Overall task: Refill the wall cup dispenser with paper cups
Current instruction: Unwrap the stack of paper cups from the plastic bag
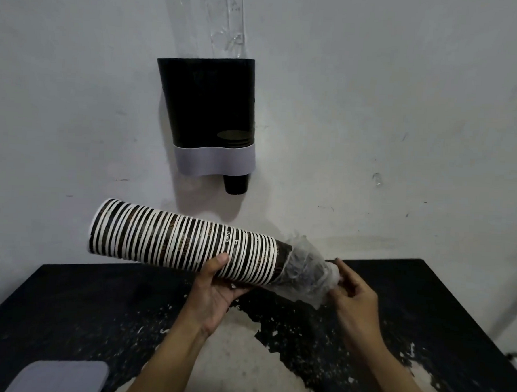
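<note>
A long stack of black paper cups with white rims [171, 239] lies nearly level in front of me, its wide end to the left. My left hand [216, 289] grips the stack from below near its middle, thumb on top. Crumpled clear plastic wrap [307, 273] covers only the stack's right end. My right hand [354, 293] pinches that wrap at its far right tip. The wall cup dispenser [208, 109], dark with a grey band at the bottom, hangs on the wall above. One black cup [236, 184] pokes out of its base.
A black table with a worn, peeling top [66, 305] stands against the white wall below the dispenser. A grey flat lid or tray [62, 379] lies at its front left corner. A clear plastic strip [227, 17] hangs on the wall above the dispenser.
</note>
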